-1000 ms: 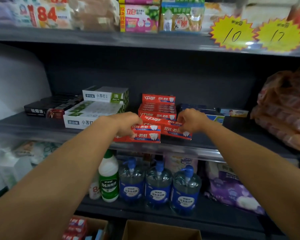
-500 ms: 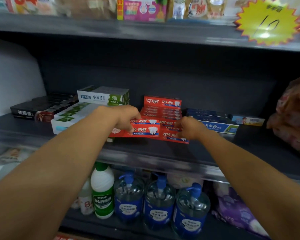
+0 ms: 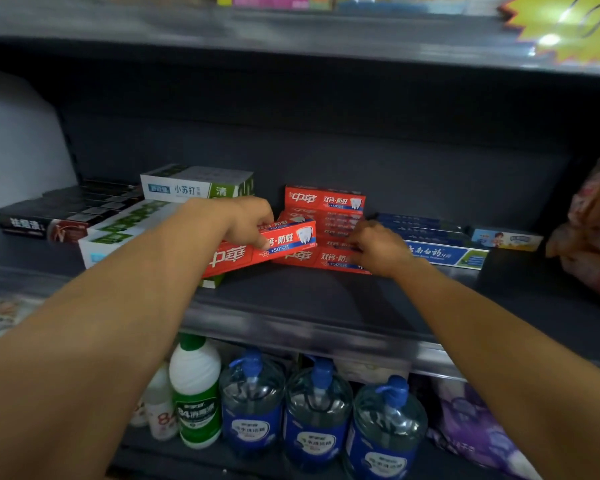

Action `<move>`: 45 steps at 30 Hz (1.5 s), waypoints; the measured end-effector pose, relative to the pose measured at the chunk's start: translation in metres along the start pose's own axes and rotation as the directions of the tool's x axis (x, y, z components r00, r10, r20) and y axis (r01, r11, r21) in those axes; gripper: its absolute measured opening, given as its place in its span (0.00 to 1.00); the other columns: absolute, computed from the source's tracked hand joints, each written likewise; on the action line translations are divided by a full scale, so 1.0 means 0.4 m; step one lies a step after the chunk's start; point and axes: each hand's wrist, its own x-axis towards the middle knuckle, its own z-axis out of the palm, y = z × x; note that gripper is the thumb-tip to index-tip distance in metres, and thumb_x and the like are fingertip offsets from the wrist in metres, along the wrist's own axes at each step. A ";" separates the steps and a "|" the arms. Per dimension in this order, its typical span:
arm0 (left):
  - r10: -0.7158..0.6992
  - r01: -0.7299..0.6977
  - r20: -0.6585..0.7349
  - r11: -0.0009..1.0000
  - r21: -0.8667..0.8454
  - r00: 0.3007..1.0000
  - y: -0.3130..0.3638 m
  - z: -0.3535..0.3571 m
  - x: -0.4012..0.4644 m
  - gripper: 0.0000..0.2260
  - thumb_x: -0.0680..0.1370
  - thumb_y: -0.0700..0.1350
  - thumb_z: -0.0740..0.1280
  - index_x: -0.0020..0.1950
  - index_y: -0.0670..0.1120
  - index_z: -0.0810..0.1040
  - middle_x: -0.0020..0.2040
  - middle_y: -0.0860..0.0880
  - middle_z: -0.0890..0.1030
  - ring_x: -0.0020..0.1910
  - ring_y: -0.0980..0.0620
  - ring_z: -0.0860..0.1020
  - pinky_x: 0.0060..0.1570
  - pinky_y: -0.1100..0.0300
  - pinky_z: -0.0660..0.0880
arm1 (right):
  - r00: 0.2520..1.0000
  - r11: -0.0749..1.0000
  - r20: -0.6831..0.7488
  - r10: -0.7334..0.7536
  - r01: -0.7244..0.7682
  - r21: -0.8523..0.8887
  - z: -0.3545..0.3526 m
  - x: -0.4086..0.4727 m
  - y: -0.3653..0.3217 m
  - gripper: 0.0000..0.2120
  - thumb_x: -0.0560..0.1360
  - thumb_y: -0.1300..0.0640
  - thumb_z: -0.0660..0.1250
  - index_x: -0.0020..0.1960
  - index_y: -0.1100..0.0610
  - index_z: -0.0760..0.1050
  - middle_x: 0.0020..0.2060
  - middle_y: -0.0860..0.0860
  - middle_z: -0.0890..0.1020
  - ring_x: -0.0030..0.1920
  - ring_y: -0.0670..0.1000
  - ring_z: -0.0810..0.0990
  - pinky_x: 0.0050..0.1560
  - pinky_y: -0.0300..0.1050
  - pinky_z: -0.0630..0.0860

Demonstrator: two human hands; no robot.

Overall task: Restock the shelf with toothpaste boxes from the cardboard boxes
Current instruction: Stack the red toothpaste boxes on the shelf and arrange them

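Change since a second ago: both hands have pushed deeper over the dark grey shelf board (image 3: 326, 299); the held box, level with the shelf's front edge before, is now tilted with its far-right end raised toward the stack.
Left hand: left hand (image 3: 246, 221) grips the long red cardboard toothpaste box (image 3: 260, 249) from above, fingers curled over its top edge and thumb on the printed face near mid-length.
Right hand: right hand (image 3: 378, 247) has its fingers curled against the right end of the low stack of matching red toothpaste boxes (image 3: 323, 220); whether it pinches a box or only steadies one, I cannot tell.
Box position: just left of the right hand, in front of the red stack, touching or nearly touching it; its near-left end overlaps the white and green toothpaste cartons (image 3: 125, 233) under the left forearm.
Long axis: runs left to right along the shelf, slanted, tooth-logo end pointing up and right toward the stack, printed face toward the camera.
Handling, as a judgement: light, thin card, fairly stiff lengthwise but easily dented; glossy and a bit slippery.
Best hold: across the narrow width near the middle, light pressure, so it does not swing.
Right of right hand: flat blue toothpaste boxes (image 3: 440, 251) lie close by.
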 end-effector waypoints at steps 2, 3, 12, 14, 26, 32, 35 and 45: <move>0.001 -0.001 0.002 1.000 -0.005 1.000 -0.001 0.002 0.006 0.21 0.77 0.50 0.69 0.68 0.48 0.72 0.59 0.48 0.79 0.55 0.48 0.79 0.59 0.49 0.76 | 1.000 1.000 -0.001 0.007 -0.007 -0.003 0.000 0.005 0.002 0.19 0.74 0.49 0.68 0.65 0.48 0.75 0.64 0.52 0.74 0.62 0.56 0.74 0.59 0.52 0.74; -0.003 0.003 0.003 1.000 -0.009 1.000 -0.001 0.003 0.009 0.21 0.77 0.50 0.69 0.68 0.48 0.72 0.58 0.48 0.79 0.55 0.48 0.79 0.59 0.48 0.76 | 1.000 1.000 0.001 0.012 -0.012 -0.002 -0.001 0.008 0.003 0.18 0.74 0.50 0.69 0.64 0.49 0.75 0.62 0.52 0.76 0.60 0.55 0.75 0.58 0.51 0.74; 0.009 -0.008 0.012 0.999 -0.042 1.000 -0.004 0.016 0.031 0.22 0.76 0.51 0.70 0.68 0.48 0.72 0.57 0.48 0.80 0.52 0.48 0.80 0.57 0.48 0.78 | 0.997 0.998 -0.035 0.068 -0.068 -0.017 0.001 0.024 -0.010 0.18 0.74 0.50 0.70 0.60 0.56 0.77 0.58 0.54 0.79 0.57 0.56 0.79 0.56 0.50 0.75; 0.015 -0.014 0.012 0.999 -0.047 1.000 -0.001 0.019 0.032 0.22 0.76 0.51 0.70 0.68 0.48 0.72 0.57 0.48 0.80 0.53 0.48 0.80 0.57 0.48 0.78 | 0.997 0.997 -0.045 0.070 -0.071 -0.035 0.001 0.025 -0.013 0.18 0.74 0.50 0.70 0.60 0.57 0.77 0.58 0.55 0.79 0.56 0.56 0.78 0.55 0.50 0.75; 0.127 -0.127 0.002 0.991 -0.041 0.992 0.085 0.036 0.036 0.21 0.76 0.47 0.70 0.68 0.47 0.73 0.61 0.49 0.78 0.58 0.48 0.77 0.60 0.50 0.75 | 0.999 0.999 0.025 0.047 -0.047 -0.003 -0.047 -0.064 0.039 0.12 0.74 0.54 0.68 0.57 0.55 0.78 0.55 0.54 0.80 0.53 0.57 0.79 0.50 0.49 0.76; 0.189 -0.189 -0.026 0.982 0.012 0.982 0.146 0.072 0.062 0.21 0.75 0.46 0.71 0.68 0.48 0.73 0.62 0.49 0.76 0.59 0.49 0.75 0.62 0.49 0.74 | 0.995 0.996 0.055 0.088 -0.087 -0.015 -0.079 -0.148 0.094 0.09 0.73 0.59 0.68 0.52 0.51 0.81 0.51 0.52 0.82 0.53 0.55 0.79 0.51 0.49 0.77; 0.194 -0.193 -0.029 0.980 0.049 0.980 0.165 0.088 0.076 0.21 0.75 0.45 0.71 0.68 0.48 0.73 0.62 0.48 0.76 0.59 0.48 0.75 0.62 0.49 0.74 | 0.992 0.995 0.066 0.104 -0.104 -0.008 -0.085 -0.174 0.114 0.09 0.73 0.59 0.68 0.51 0.51 0.82 0.52 0.51 0.82 0.54 0.55 0.78 0.53 0.50 0.77; 0.217 -0.211 -0.026 0.968 0.139 0.976 0.190 0.152 0.139 0.21 0.77 0.43 0.68 0.70 0.47 0.71 0.65 0.45 0.73 0.64 0.45 0.72 0.66 0.49 0.69 | 0.989 0.993 0.096 0.111 -0.115 0.041 -0.066 -0.181 0.152 0.06 0.73 0.60 0.69 0.48 0.52 0.82 0.50 0.51 0.83 0.52 0.53 0.79 0.53 0.51 0.78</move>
